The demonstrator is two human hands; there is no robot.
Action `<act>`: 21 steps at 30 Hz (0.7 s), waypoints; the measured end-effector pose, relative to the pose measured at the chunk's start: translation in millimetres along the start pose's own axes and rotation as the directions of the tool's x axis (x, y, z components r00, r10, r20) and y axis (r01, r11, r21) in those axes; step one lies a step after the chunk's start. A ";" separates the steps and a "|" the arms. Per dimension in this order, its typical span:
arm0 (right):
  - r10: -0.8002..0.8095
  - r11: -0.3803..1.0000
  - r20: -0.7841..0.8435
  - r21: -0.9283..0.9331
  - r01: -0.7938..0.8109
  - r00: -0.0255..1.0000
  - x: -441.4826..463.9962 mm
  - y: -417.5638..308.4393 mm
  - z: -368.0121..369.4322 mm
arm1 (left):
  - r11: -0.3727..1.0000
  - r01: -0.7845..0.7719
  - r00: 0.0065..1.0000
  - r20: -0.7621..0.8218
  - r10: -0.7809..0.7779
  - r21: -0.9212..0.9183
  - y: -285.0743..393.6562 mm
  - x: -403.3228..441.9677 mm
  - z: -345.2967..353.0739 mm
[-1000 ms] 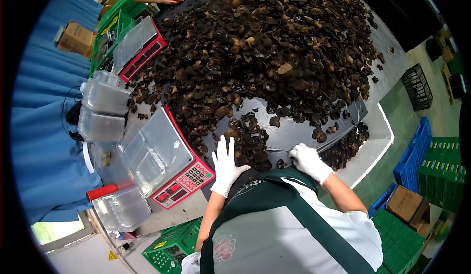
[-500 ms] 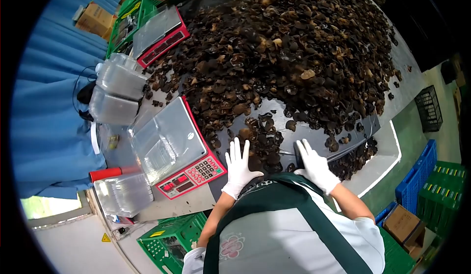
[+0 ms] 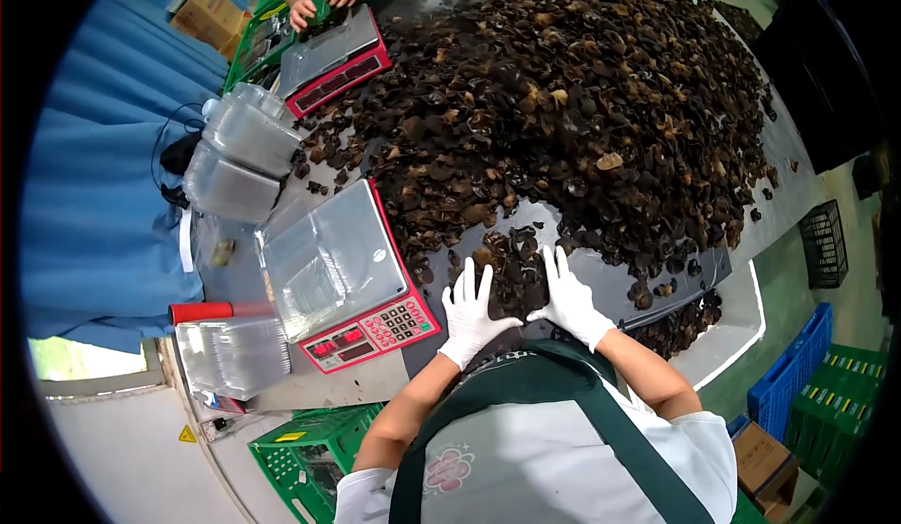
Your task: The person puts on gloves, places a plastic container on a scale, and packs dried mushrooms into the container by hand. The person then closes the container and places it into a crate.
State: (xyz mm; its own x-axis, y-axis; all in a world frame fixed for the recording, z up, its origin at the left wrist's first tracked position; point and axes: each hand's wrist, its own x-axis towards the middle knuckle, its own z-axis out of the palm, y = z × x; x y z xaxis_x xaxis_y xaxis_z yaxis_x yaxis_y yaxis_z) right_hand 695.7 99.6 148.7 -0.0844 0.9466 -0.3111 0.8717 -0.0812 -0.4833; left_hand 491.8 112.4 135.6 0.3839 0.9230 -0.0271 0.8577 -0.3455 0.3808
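Observation:
White gloves cover both hands. My left hand lies at the table's near edge with its fingers spread, against the left side of a small batch of dark dried pieces. On the other side of that batch, my right hand has its fingers stretched out too. The thumbs point toward each other at the near side of the batch. Neither hand grips anything. Beyond them rises a large heap of the same dark brown pieces. A red scale with a clear plastic box on its plate stands left of my left hand.
Stacked clear boxes and a second red scale are on the left. A co-worker's hands are near that scale. A white bin is at the right edge, and a green crate below left.
My right hand has moved left and forward from the grey sheet's near edge, and its fingers have opened out. My hands are closer together around the small batch. The view has shifted.

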 end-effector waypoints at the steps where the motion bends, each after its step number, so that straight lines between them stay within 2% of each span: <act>1: -0.034 0.999 -0.045 0.005 0.034 0.998 6.4 -3.0 -0.5 | 1.000 -0.004 0.997 -0.080 0.005 0.012 -1.9 4.1 -2.1; 2: -0.066 0.998 -0.090 0.009 0.067 0.994 12.8 -5.7 -2.0 | 0.998 -0.014 0.994 -0.107 0.020 0.057 -4.2 8.0 -4.5; 4: -0.110 0.993 0.014 -0.034 0.110 0.994 33.8 -16.3 -12.6 | 0.994 0.086 0.996 0.020 -0.087 0.061 -11.7 26.3 -10.6; 6: -0.157 0.984 0.036 -0.081 0.160 0.987 46.6 -18.6 -10.6 | 0.994 0.078 0.997 0.019 -0.080 0.077 -20.4 35.6 -11.6; 8: -0.178 0.980 0.118 -0.071 0.188 0.977 59.0 -24.7 -19.1 | 0.994 0.046 0.998 0.053 -0.040 -0.099 -23.6 43.1 -17.8; 10: -0.271 0.960 0.108 -0.043 0.277 0.956 70.2 -25.2 -16.4 | 0.990 0.072 0.995 0.076 -0.064 -0.118 -25.7 47.2 -18.8; 12: -0.284 0.957 0.157 -0.020 0.291 0.946 75.3 -26.0 -18.9 | 0.983 0.089 0.992 0.104 -0.072 -0.162 -30.4 50.6 -11.9; 14: -0.367 0.930 0.101 0.057 0.363 0.925 79.2 -24.1 -17.1 | 0.973 0.090 0.994 0.074 -0.076 -0.214 -26.4 52.1 -10.9; 16: -0.372 0.901 0.062 0.265 0.344 0.926 75.3 -17.5 -11.6 | 0.974 0.057 0.998 0.048 -0.047 -0.218 -28.5 53.1 -1.5; 18: -0.417 0.843 -0.009 0.370 0.390 0.909 69.6 -12.6 -3.8 | 0.951 0.017 1.000 -0.016 -0.023 -0.309 -25.7 48.0 -1.1; 19: -0.455 0.816 -0.051 0.375 0.440 0.889 66.0 -12.4 -3.4 | 0.945 0.020 1.000 -0.002 -0.022 -0.325 -24.2 45.2 -1.9; 20: -0.467 0.757 -0.065 0.485 0.437 0.882 61.3 -11.5 -3.3 | 0.940 0.023 1.000 0.013 -0.020 -0.340 -22.6 41.9 -2.7; 21: -0.444 0.749 -0.073 0.517 0.414 0.893 55.6 -11.8 -2.5 | 0.931 0.032 0.999 0.004 -0.033 -0.363 -19.1 37.0 -3.3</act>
State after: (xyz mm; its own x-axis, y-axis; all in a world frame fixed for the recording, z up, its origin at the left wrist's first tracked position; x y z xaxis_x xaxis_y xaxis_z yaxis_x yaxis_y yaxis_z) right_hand 681.9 154.0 139.1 -0.4269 0.9043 -0.0035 0.3681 0.1702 -0.9141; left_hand 488.5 153.7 130.4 0.3566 0.9332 -0.0433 0.6870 -0.2305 0.6892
